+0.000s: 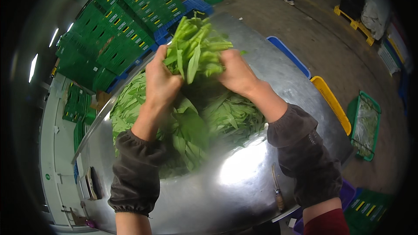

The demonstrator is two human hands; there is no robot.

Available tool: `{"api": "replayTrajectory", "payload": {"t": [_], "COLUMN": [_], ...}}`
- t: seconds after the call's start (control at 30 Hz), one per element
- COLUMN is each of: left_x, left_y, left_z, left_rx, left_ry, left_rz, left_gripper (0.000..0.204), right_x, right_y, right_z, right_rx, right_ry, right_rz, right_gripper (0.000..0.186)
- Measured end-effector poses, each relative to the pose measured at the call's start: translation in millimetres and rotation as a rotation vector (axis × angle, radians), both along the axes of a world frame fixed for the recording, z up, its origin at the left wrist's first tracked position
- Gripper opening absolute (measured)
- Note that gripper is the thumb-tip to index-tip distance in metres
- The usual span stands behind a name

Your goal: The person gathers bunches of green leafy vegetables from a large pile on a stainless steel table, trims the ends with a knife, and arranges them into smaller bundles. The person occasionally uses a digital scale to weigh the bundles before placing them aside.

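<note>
A bunch of leafy greens (193,45), by the look of it water spinach, is held up over the metal table with its thick cut stems pointing away from me. My left hand (163,76) is closed around its left side, thumb toward the middle. On the other side my right hand (237,73) grips the stems, its fingers partly hidden behind them. Long leaves hang beneath, slightly blurred. Below and around my wrists lies a heap of the same greens (129,104), with more of it (235,112) under my right forearm.
A curved blade with a wooden handle (278,198) lies on the metal table (244,200) near its front edge. Stacked green crates (126,26) stand at the far left. Along the right side are a blue basket (289,56), a yellow basket (332,104) and a green crate (365,126).
</note>
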State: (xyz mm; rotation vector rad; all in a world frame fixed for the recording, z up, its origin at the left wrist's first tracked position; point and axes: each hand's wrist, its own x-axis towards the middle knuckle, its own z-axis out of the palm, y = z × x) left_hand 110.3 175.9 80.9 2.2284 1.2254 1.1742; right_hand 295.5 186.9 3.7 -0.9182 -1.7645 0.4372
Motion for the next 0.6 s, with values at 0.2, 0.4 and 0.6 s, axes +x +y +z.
{"api": "replayTrajectory", "payload": {"t": [0.2, 0.4, 0.6], "left_x": [-51, -77, -62], "left_y": [7, 4, 7], "left_z": [16, 21, 12], "left_rx": [-0.091, -0.18, -0.174], "left_ry": [-0.284, -0.327, -0.275], "left_rz": [-0.003, 0.089, 0.029], "left_gripper": [0.044, 0.038, 0.046], "right_x": [25, 45, -15], "right_y": [14, 4, 0], "right_z": [-47, -2, 37], "right_rx": [-0.599, -0.248, -0.525], "right_ry": [0.267, 0.341, 0.823], "right_rz": [0.009, -0.222, 0.23], "right_gripper": [0.036, 0.059, 0.046]}}
